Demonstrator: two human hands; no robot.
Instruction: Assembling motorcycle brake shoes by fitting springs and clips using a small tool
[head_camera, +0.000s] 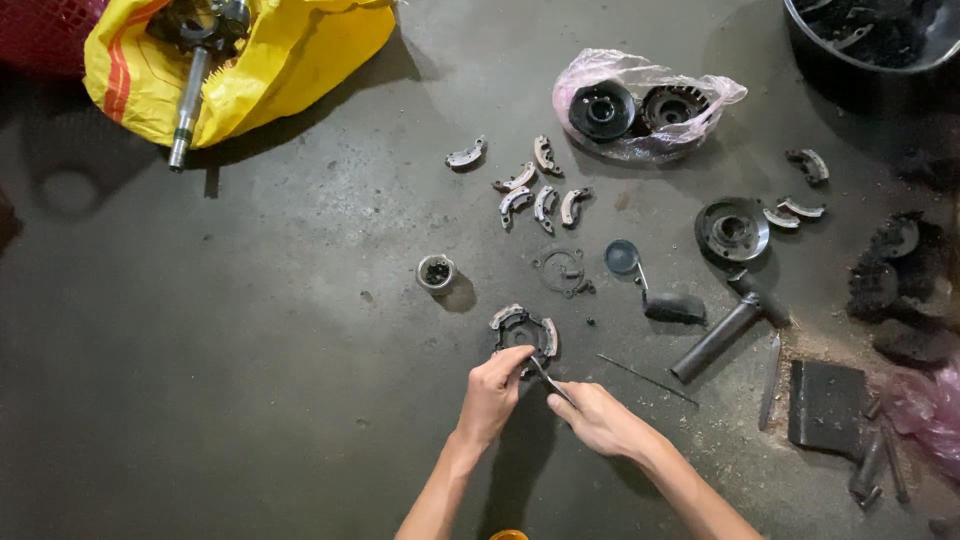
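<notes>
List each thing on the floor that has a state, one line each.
clutch assembly: flat on the floor, shoes still fitted, left hand steadying it.
thin tool: held in right hand, tip at the assembly.
loose shoes: detached, scattered.
plastic bag: open, two round parts inside.
yellow sack: open, shaft sticking out.

Single view only, from a head-worn camera above the work, facing almost straight down onto a dark concrete floor (250, 330). The wearer's forearms enter from the bottom edge, placing the left hand (494, 390) and right hand (598, 415) in the lower centre, at arm's length. Coverage is wide: a yellow sack (290, 60) occupies the top left corner and a dark tub (850, 65) the top right. No second view exists for overlap.
</notes>
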